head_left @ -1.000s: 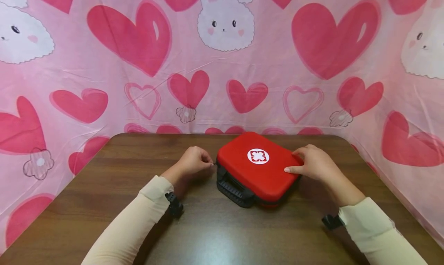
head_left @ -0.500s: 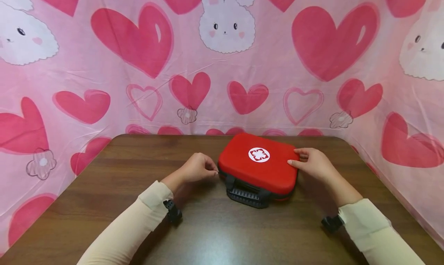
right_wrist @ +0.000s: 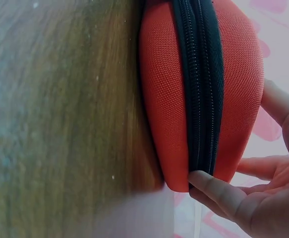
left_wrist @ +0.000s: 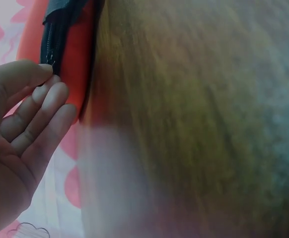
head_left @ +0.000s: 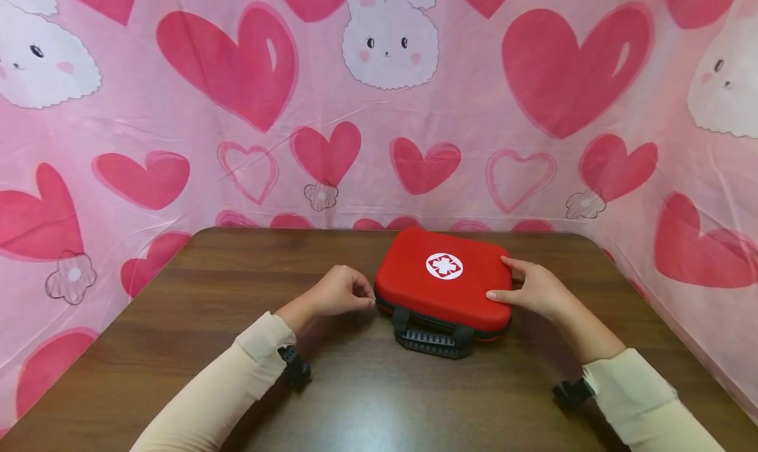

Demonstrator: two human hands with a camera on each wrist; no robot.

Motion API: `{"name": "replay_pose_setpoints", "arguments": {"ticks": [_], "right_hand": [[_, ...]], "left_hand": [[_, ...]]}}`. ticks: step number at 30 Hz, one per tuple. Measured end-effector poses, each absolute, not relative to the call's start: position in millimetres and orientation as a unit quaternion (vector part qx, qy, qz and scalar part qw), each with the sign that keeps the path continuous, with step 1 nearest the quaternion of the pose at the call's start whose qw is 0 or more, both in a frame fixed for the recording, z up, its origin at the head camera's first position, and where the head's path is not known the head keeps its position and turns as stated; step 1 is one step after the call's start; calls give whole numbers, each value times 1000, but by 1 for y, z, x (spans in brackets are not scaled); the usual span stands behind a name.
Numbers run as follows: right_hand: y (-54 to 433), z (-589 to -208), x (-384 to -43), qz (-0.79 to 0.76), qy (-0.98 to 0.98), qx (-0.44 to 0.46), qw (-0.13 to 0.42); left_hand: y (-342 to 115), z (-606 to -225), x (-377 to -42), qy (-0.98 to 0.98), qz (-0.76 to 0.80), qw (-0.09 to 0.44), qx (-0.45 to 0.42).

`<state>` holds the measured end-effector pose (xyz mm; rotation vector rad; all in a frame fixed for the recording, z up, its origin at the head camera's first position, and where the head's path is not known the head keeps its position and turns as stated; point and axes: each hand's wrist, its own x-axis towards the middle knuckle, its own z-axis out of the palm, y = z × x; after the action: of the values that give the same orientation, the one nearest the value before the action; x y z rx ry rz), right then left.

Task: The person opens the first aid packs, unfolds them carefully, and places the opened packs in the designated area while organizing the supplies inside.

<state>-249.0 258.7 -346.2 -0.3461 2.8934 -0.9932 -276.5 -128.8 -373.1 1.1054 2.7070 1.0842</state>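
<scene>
A red first-aid case (head_left: 408, 261) with a white emblem lies closed on the table, its black carry handle (head_left: 432, 341) toward me. At its left front corner, my left hand (head_left: 340, 291) pinches the zipper pull between thumb and forefinger. The left wrist view shows those fingertips at the end of the black zipper (left_wrist: 52, 42), with the other fingers loosely bent; the pull itself is mostly hidden. My right hand (head_left: 540, 292) grips the case's right end, thumb on the lid and fingers along the side. Up close, the right wrist view shows the double zipper track (right_wrist: 200, 94) running between the red halves.
The brown wooden table (head_left: 331, 399) extends on every side of the case. Behind it and at both sides hangs a pink cloth (head_left: 367, 169) with hearts and rabbits. Black wrist devices sit at the left cuff (head_left: 260, 337) and the right cuff (head_left: 628, 379).
The case has turned so its handle side faces me more squarely. My left hand has moved slightly right and toward me at the zipper; my right hand stays at the right end, slightly nearer me.
</scene>
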Motion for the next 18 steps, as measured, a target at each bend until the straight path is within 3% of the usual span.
{"name": "replay_pose_setpoints", "arguments": {"ticks": [8,18], "right_hand": [[260,-348,-249,-335,933,-127,31],[262,-350,-253,-329,935,-128,28]], "left_hand": [[-134,-375,-281,874,346,6,341],[-140,-377,-294,884,339,-39,320]]}}
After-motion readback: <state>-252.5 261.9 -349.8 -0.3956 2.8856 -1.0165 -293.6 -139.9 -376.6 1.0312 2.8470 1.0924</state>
